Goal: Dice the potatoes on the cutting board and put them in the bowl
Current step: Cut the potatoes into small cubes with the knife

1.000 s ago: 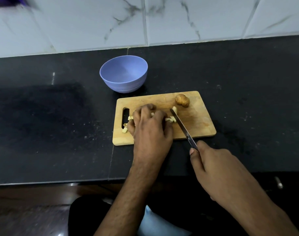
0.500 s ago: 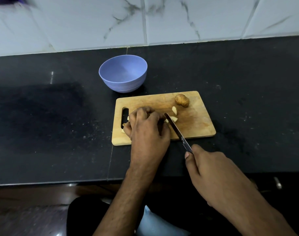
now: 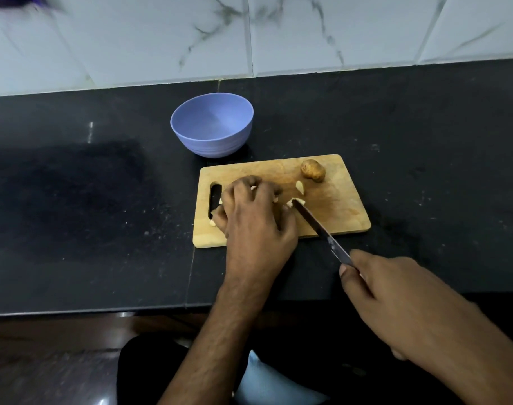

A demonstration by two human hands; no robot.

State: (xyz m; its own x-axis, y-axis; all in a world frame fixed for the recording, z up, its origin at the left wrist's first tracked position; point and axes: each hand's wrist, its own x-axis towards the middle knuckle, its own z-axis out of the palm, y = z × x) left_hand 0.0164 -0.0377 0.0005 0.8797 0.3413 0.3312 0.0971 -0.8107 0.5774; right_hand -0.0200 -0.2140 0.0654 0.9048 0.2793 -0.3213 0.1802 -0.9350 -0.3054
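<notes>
Potato pieces (image 3: 298, 201) (mostly under left hand (image 3: 256, 220))

The left hand (image 3: 255, 217) lies palm down, fingers curled and cupped, perhaps gathering something beneath; its forearm runs back toward the near edge. The right hand (image 3: 395, 296), nearer and to the right, has its fingers wrapped in a grip.

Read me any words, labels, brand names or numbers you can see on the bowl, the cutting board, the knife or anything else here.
None: no readable text shows anywhere.
Bowl: plain, no print.
Cutting board: bare wood, no mark.
Knife: no stamp can be made out on the blade.
Wall tiles: only veining.
</notes>
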